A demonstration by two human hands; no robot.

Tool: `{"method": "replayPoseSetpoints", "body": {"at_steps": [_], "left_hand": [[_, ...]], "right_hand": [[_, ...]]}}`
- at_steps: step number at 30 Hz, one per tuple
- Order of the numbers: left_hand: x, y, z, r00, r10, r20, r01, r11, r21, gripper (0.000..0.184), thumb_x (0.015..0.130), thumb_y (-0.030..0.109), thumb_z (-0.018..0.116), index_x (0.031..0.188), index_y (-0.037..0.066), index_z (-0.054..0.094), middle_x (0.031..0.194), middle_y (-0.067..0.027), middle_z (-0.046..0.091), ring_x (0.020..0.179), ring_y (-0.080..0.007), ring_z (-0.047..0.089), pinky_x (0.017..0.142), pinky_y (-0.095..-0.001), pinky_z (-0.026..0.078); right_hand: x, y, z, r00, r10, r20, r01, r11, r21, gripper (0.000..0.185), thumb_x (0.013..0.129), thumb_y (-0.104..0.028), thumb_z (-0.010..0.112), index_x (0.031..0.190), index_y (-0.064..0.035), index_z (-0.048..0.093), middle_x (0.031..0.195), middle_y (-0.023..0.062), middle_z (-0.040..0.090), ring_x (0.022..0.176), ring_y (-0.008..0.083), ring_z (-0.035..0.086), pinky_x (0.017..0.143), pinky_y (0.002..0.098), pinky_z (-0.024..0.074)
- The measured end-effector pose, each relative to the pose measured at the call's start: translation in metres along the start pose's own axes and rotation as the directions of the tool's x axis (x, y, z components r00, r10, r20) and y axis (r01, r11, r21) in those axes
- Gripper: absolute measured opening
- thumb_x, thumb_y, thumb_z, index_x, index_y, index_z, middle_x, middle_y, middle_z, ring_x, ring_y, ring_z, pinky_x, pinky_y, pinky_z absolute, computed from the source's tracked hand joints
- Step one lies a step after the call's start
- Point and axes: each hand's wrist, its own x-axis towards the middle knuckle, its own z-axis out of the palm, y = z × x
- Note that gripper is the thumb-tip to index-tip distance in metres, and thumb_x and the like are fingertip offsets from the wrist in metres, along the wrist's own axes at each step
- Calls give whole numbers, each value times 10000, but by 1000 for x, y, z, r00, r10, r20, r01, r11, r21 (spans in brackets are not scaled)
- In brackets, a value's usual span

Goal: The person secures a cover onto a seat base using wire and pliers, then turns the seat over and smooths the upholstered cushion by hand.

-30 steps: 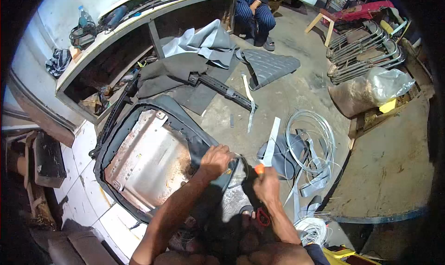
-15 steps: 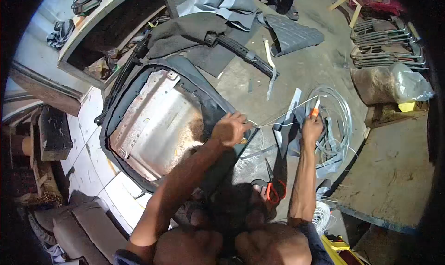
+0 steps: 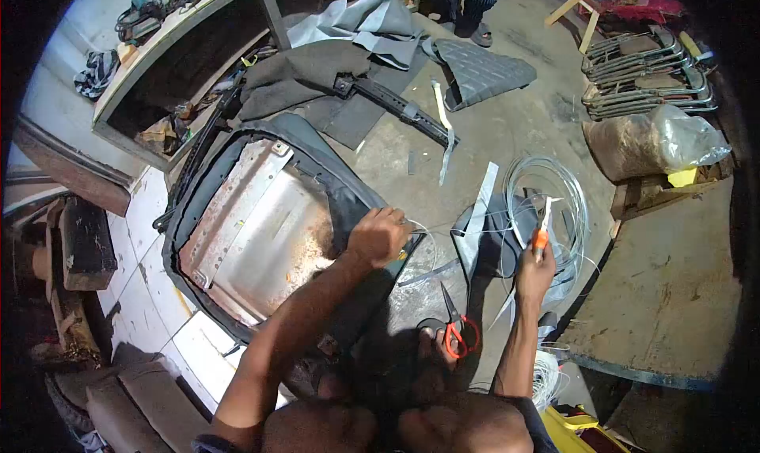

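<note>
A seat cushion with a dark fabric cover lies upside down, its rusty metal pan facing up. My left hand rests at the cover's right edge with its fingers curled over it. A thin pale wire loops out beside those fingertips; whether they also pinch it I cannot tell. My right hand is closed around a slim orange-handled tool with a pale pointed end, raised over a coil of clear wire. Red-handled scissors lie by my foot.
Dark fabric scraps lie under the coil. Further off are a black metal rail, a quilted grey piece and several metal frames. A wooden board stands at the right. Another person's legs show at the top.
The wire that ran fairly straight between my hands now hangs slack and curved near the left one. My left fingers have curled in more, and the tool points more upright. The view has shifted slightly.
</note>
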Motion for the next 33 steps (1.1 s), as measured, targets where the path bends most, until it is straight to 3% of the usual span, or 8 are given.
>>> {"method": "replayPoseSetpoints", "body": {"at_steps": [6, 9, 18, 24, 26, 28, 31, 33], "left_hand": [[37, 17, 14, 945, 52, 322, 44, 958, -282, 405, 903, 267, 635, 1256, 68, 629, 1188, -170, 640, 1172, -382, 566, 1031, -498, 429], [59, 31, 13, 854, -3, 521, 205, 921, -331, 308, 942, 237, 581, 1151, 23, 653, 1054, -230, 678, 1022, -416, 647, 903, -507, 496], [25, 1, 26, 934, -112, 340, 321, 680, -659, 240, 973, 272, 592, 1093, 87, 686, 963, -154, 718, 937, -329, 696, 823, -398, 521], [20, 9, 38, 935, -199, 294, 339, 747, -572, 269, 961, 243, 603, 1157, 67, 661, 971, -161, 713, 949, -339, 690, 845, -414, 520], [9, 8, 38, 940, -201, 277, 329, 754, -569, 297, 962, 233, 600, 1203, 64, 640, 985, -171, 708, 963, -345, 686, 855, -418, 517], [-6, 15, 21, 987, -153, -42, 111, 854, -509, 333, 952, 203, 595, 1240, 35, 600, 1021, -192, 673, 998, -374, 653, 883, -438, 506], [-47, 38, -41, 996, -37, 79, 60, 947, -315, 230, 872, 128, 609, 1080, 32, 623, 877, -207, 622, 898, -412, 630, 833, -494, 508], [-104, 59, -78, 977, -47, 210, 163, 795, -584, 222, 846, 105, 596, 1053, 29, 624, 878, -199, 626, 876, -417, 631, 817, -480, 510]], "right_hand": [[-46, 22, -31, 979, -199, 29, 199, 980, 22, 278, 841, 28, 572, 1112, 24, 634, 950, 50, 577, 869, 156, 563, 811, 261, 457], [-49, 34, -34, 994, -77, 83, 55, 968, 245, 208, 934, -34, 569, 1131, -6, 629, 914, -9, 563, 754, 69, 510, 674, 201, 418], [-91, 48, -35, 898, -62, 435, 85, 996, -34, 382, 824, -33, 573, 1205, -12, 598, 1013, 57, 624, 913, 178, 594, 831, 317, 477], [-151, 70, 1, 483, -149, 863, 262, 965, 20, 293, 797, -58, 620, 1088, -69, 643, 912, 130, 634, 808, 309, 643, 767, 385, 506], [-168, 84, 7, 115, 314, 943, 111, 939, -326, 312, 809, -136, 646, 1118, -93, 646, 981, 138, 656, 922, 329, 648, 844, 401, 494], [-175, 47, 11, 110, 290, 951, 241, 920, -309, 334, 803, -183, 667, 1127, -102, 647, 1010, 147, 655, 970, 324, 645, 868, 407, 486], [-179, 57, 13, -39, 374, 927, 289, 892, -348, 358, 830, -246, 685, 1157, -107, 643, 1082, 179, 654, 1074, 317, 639, 913, 445, 479], [-184, 96, 5, 22, 15, 1000, 330, 944, -21, 299, 938, -240, 550, 1200, -114, 621, 1212, 162, 617, 1117, 346, 625, 990, 483, 460]]}}
